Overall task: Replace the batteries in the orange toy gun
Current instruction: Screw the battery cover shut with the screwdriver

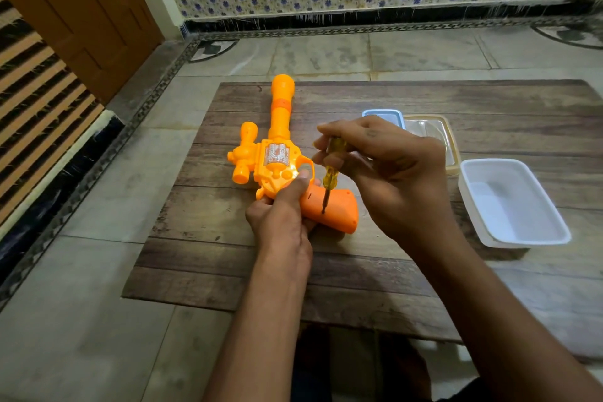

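Left hand [280, 215] grips the orange toy gun [280, 160], lying on the wooden board [228, 254]. Right hand [388, 170] pinches the screwdriver [329, 173], tip on the grip cover. Cover not yet off; batteries unchanged. Beyond: white tray [512, 206], apparently empty

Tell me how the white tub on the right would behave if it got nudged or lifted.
The white tub looks like thin plastic with nothing visible inside, so it is probably light and would slide on the wooden board at a slight push. Its low, wide shape makes tipping unlikely. The thin walls may flex if it is lifted by one rim.
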Tool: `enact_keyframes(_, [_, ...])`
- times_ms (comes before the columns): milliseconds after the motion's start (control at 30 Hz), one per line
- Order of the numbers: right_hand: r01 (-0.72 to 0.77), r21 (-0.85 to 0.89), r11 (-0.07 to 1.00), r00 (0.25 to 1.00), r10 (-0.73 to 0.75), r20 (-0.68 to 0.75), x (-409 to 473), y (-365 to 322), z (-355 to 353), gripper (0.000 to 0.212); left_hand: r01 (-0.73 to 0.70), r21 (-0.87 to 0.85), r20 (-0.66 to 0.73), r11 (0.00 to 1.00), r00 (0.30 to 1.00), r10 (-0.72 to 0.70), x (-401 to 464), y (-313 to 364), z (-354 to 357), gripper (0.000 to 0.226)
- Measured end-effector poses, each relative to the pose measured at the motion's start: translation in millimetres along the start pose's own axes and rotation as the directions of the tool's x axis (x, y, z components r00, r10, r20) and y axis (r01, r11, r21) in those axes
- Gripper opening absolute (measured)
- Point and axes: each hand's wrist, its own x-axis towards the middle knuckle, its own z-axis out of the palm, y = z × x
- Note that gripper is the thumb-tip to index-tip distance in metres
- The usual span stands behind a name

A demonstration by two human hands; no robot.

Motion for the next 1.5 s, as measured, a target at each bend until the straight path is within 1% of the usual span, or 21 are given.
enact_keyframes(67, [-0.007,-0.049,0.999,0.999,0.005,-0.036,-1.6,0.9,3.6,0.033,-0.002,0.004,-0.001,1.0,1.0,0.002,-1.0,-0.1,0.4,0.035])
enact_keyframes(133, [-0.014,-0.097,0.995,0.998,0.008,-0.061,-2.0,0.7,6.6,0.027,-0.009,0.009,-0.003,1.0,1.0,0.009,-1.7,0.1,0.4,0.038])
enact_keyframes(200, [-0.007,-0.115,0.993,0.998,0.001,-0.056,-1.5,0.6,6.2,0.022,-0.01,0.006,-0.011,1.0,1.0,0.01,-1.9,0.4,0.5,0.037])
enact_keyframes(267, [-0.011,-0.059,0.998,1.0,0.011,-0.014,-0.5,1.7,3.0,0.021,-0.003,0.004,-0.012,1.0,1.0,0.003,-1.8,1.2,0.1,0.038])
enact_keyframes(367, [-0.019,0.045,0.999,0.998,0.016,0.066,0.6,1.7,-2.9,0.023,0.006,-0.002,-0.002,1.0,1.0,-0.006,-2.0,1.2,0.3,0.027])
enact_keyframes(433, [-0.009,0.027,1.0,0.997,0.007,0.074,1.4,0.7,-3.7,0.025,0.001,-0.006,0.01,1.0,1.0,-0.001,-3.4,1.3,0.6,0.029])
enact_keyframes(500, [0.006,-0.02,1.0,0.998,-0.004,0.06,1.1,-0.1,-1.5,0.024,-0.013,-0.01,0.0,1.0,1.0,0.013,-4.6,1.4,1.0,0.036])
enact_keyframes(633, [0.003,-0.064,0.998,1.0,-0.003,-0.002,1.1,-0.3,6.2,0.022,-0.02,-0.007,0.01,1.0,1.0,0.02,-7.1,2.1,2.7,0.02])
enact_keyframes(733, [0.006,-0.088,0.996,0.999,-0.009,-0.036,1.4,-0.5,7.2,0.023,-0.015,-0.008,0.006,1.0,1.0,0.015,-5.8,1.3,2.4,0.02])
enact_keyframes(800, [0.011,-0.104,0.995,0.999,-0.015,-0.04,1.1,-0.5,5.5,0.019,-0.014,-0.005,0.001,1.0,1.0,0.014,-4.5,1.1,1.6,0.024])
enact_keyframes(867, [0.015,-0.073,0.997,1.0,-0.015,0.004,0.8,-0.4,2.9,0.014,-0.009,-0.007,0.001,1.0,1.0,0.009,-4.2,1.0,1.5,0.033])
enact_keyframes(967, [-0.02,0.043,0.999,0.997,0.017,0.075,0.3,-1.3,-0.9,0.017,0.0,-0.025,0.01,1.0,1.0,0.0,-2.7,0.2,1.5,0.028])
enact_keyframes(1067, [-0.05,0.074,0.996,0.995,0.043,0.088,-0.5,-2.0,-1.6,0.023,-0.003,-0.03,0.008,1.0,1.0,0.004,-1.9,-1.1,1.8,0.024])
enact_keyframes(1167, [-0.04,0.02,0.999,0.998,0.039,0.045,-0.9,0.3,2.2,0.028,-0.014,-0.028,0.004,1.0,1.0,0.014,-1.0,-2.1,1.8,0.023])
enact_keyframes(1267, [-0.04,-0.044,0.998,0.999,0.04,-0.014,-1.4,0.5,6.4,0.031,-0.006,-0.016,-0.001,1.0,1.0,0.006,-0.9,-0.9,1.1,0.038])
enact_keyframes(1333, [-0.027,-0.098,0.995,0.998,0.02,-0.064,-2.4,-0.5,7.4,0.03,-0.001,-0.008,-0.008,1.0,1.0,0.001,-1.1,0.3,0.5,0.044])
enact_keyframes(1367, [-0.019,-0.133,0.991,0.996,0.007,-0.09,-3.7,-1.7,8.2,0.028,0.002,-0.001,-0.005,1.0,1.0,-0.002,-0.8,0.1,0.1,0.042])
enact_keyframes(1433, [-0.009,-0.227,0.974,0.989,-0.025,-0.148,-7.6,-6.3,12.4,0.024,0.001,0.012,-0.002,1.0,1.0,-0.001,0.7,-1.7,-0.1,0.03])
enact_keyframes(1500, [-0.012,-0.315,0.949,0.976,-0.057,-0.209,-11.5,-12.3,18.7,0.021,-0.002,0.04,-0.008,0.999,1.0,0.003,3.3,-4.2,-0.9,0.023])
